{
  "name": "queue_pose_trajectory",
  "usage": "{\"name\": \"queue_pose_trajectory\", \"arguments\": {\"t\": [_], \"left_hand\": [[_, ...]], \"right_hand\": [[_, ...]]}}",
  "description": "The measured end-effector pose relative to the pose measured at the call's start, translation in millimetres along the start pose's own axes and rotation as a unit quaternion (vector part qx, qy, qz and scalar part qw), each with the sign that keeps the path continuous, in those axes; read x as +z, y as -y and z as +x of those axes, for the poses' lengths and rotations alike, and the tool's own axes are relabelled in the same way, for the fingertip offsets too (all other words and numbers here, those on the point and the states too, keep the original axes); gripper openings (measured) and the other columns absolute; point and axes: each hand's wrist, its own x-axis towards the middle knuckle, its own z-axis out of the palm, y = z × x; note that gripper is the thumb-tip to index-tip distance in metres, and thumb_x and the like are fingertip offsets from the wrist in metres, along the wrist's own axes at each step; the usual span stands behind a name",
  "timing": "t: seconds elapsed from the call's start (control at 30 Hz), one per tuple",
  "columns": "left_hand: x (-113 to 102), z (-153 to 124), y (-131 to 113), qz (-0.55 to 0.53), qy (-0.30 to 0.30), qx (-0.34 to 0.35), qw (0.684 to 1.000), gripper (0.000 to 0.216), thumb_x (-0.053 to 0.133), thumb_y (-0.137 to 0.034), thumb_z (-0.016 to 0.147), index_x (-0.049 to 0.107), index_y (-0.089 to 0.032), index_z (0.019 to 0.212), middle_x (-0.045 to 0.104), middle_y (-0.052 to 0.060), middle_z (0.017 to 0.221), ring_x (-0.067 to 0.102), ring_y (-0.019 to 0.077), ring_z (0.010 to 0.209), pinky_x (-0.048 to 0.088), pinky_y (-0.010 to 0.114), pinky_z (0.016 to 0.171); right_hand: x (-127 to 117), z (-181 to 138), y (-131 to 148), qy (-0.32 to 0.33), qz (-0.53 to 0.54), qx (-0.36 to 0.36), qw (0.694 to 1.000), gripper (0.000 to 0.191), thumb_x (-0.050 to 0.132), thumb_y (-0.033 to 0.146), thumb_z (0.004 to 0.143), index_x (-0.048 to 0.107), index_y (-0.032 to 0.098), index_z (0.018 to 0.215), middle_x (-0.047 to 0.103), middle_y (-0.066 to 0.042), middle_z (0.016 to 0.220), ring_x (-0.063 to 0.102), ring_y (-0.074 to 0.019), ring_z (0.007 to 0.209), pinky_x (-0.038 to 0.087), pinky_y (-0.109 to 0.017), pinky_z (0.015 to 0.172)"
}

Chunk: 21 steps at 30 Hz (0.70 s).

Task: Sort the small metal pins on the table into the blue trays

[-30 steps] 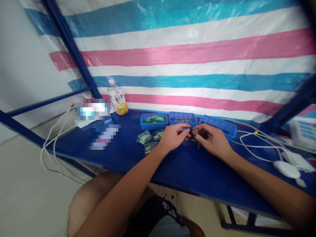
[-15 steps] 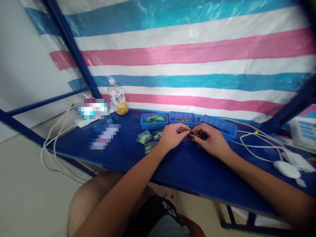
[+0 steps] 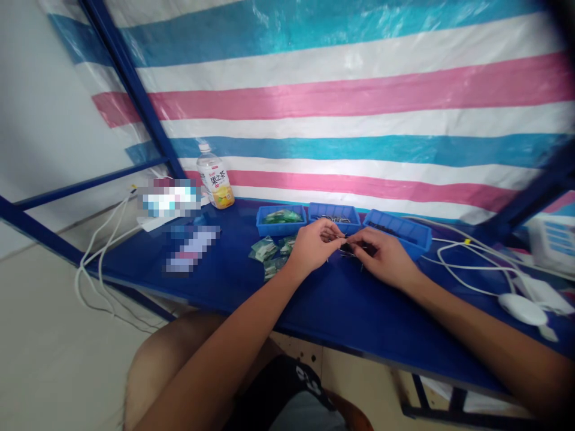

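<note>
My left hand and my right hand meet over the blue table, fingertips pinched together on a small dark part that I cannot make out. Just behind the hands stand three blue trays: the left tray holds green packets, the middle tray holds small dark metal pieces, and the right tray holds dark items. Several loose green packets lie on the table left of my left hand.
A drink bottle stands at the back left beside blurred boxes. White cables, a white mouse and a white device lie to the right. A striped plastic sheet backs the table.
Both hands stay pinched together at the same spot; their fingers have shifted slightly around the small part. Nothing else has moved.
</note>
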Motion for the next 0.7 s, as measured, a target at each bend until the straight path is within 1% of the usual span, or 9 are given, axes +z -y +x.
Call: {"name": "queue_pose_trajectory", "arguments": {"t": [0.13,0.23,0.33,0.43,0.5,0.57,0.63,0.7], "left_hand": [[0,0,0,-0.002,0.001,0.021,1.000,0.011,0.077,-0.017,0.086,0.071,-0.017,0.096,0.080,0.008,0.097,0.076,0.0181,0.090,0.062,0.032,0.084],[2,1,0,-0.033,0.007,0.016,0.999,0.020,0.077,-0.014,0.085,0.069,-0.017,0.103,0.080,0.009,0.102,0.077,0.0182,0.092,0.062,0.032,0.086],[3,2,-1,-0.061,0.009,0.003,0.998,0.036,0.080,-0.015,0.085,0.066,-0.017,0.118,0.080,0.012,0.115,0.078,0.0197,0.096,0.064,0.034,0.087],[1,2,-2,-0.038,-0.007,0.001,0.999,0.045,0.081,-0.021,0.086,0.064,-0.018,0.128,0.078,0.014,0.122,0.077,0.0229,0.102,0.064,0.034,0.083],[0,2,-2,-0.015,-0.027,0.004,1.000,0.040,0.077,-0.025,0.092,0.064,-0.019,0.129,0.078,0.013,0.120,0.077,0.0241,0.104,0.063,0.035,0.082],[-1,2,0,-0.003,-0.046,0.005,0.999,0.033,0.072,-0.029,0.097,0.065,-0.020,0.128,0.078,0.012,0.117,0.076,0.0245,0.105,0.062,0.036,0.082],[-1,2,1,0.001,-0.057,0.005,0.998,0.030,0.070,-0.031,0.099,0.066,-0.021,0.127,0.078,0.012,0.117,0.075,0.0246,0.105,0.062,0.037,0.082],[-1,2,3,0.002,-0.060,0.004,0.998,0.030,0.070,-0.032,0.099,0.066,-0.021,0.128,0.078,0.012,0.117,0.075,0.0246,0.105,0.062,0.037,0.082]], "right_hand": [[0,1,2,0.035,0.014,-0.024,0.999,0.017,0.063,0.036,0.098,0.076,0.026,0.100,0.076,-0.006,0.100,0.069,-0.0238,0.084,0.054,-0.037,0.074],[2,0,2,0.039,0.023,-0.019,0.999,0.021,0.061,0.040,0.101,0.076,0.026,0.099,0.076,-0.006,0.095,0.068,-0.0236,0.082,0.054,-0.038,0.075],[3,1,1,0.027,0.051,0.021,0.998,0.026,0.061,0.047,0.101,0.075,0.025,0.098,0.076,-0.006,0.093,0.068,-0.0237,0.079,0.054,-0.038,0.072],[4,4,-1,0.009,0.122,0.071,0.990,0.033,0.062,0.055,0.100,0.074,0.025,0.101,0.077,-0.006,0.094,0.069,-0.0236,0.080,0.056,-0.038,0.073],[4,8,-2,-0.002,0.170,0.102,0.980,0.038,0.063,0.060,0.098,0.073,0.023,0.103,0.076,-0.005,0.089,0.067,-0.0217,0.074,0.055,-0.036,0.067],[3,14,-4,-0.013,0.193,0.138,0.971,0.043,0.065,0.064,0.096,0.073,0.022,0.103,0.072,-0.003,0.079,0.061,-0.0184,0.062,0.049,-0.032,0.057],[1,19,-5,-0.023,0.181,0.167,0.969,0.047,0.064,0.068,0.095,0.072,0.022,0.094,0.068,-0.002,0.070,0.054,-0.0162,0.054,0.042,-0.030,0.050],[-1,21,-7,-0.020,0.142,0.177,0.974,0.051,0.063,0.071,0.094,0.070,0.022,0.082,0.063,0.000,0.060,0.049,-0.0152,0.048,0.037,-0.030,0.047]]}}
